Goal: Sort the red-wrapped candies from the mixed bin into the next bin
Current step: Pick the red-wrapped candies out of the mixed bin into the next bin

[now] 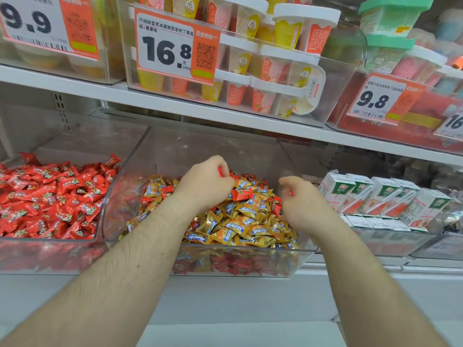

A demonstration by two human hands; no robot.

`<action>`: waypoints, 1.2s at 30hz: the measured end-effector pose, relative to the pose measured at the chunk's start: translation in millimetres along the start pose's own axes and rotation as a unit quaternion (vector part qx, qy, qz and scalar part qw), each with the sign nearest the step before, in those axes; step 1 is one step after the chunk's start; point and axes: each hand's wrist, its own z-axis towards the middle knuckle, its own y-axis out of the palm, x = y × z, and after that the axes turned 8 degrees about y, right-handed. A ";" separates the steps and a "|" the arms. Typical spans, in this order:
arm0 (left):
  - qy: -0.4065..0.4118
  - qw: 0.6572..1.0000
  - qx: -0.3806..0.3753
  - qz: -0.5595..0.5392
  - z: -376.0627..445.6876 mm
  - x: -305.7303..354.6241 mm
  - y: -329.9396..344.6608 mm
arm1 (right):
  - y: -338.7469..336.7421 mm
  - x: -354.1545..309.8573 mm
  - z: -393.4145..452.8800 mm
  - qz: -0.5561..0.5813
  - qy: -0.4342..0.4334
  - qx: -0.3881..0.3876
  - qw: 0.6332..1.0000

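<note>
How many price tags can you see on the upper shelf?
4. Orange-and-white paper price tag 9.9 at far left; 16.8 tag left of centre; 9.8 tag at right; a fourth tag, cut off by the right edge. Others may lie outside the view.

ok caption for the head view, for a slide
Both hands pinch red candies over the mixed bin.

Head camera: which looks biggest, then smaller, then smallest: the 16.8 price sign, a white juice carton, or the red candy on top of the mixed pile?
1. 16.8 price sign
2. white juice carton, though it sits farther back
3. red candy
</note>
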 end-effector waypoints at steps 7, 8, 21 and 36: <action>0.023 0.988 -0.121 0.095 6.0 2.6 15.2 | 20.1 3.5 15.3 -0.162 0.028 -0.066 0.984; 0.023 0.988 -0.121 0.098 6.1 2.1 15.4 | 20.8 4.3 16.6 -0.167 0.024 -0.069 0.983; -0.004 0.990 0.086 -0.109 -12.3 -1.5 -41.3 | 5.7 7.4 1.0 0.103 -0.056 0.072 0.991; -0.113 0.964 0.194 -0.143 -81.0 -79.6 -152.3 | 53.1 -123.7 -56.0 0.523 0.118 -0.318 0.782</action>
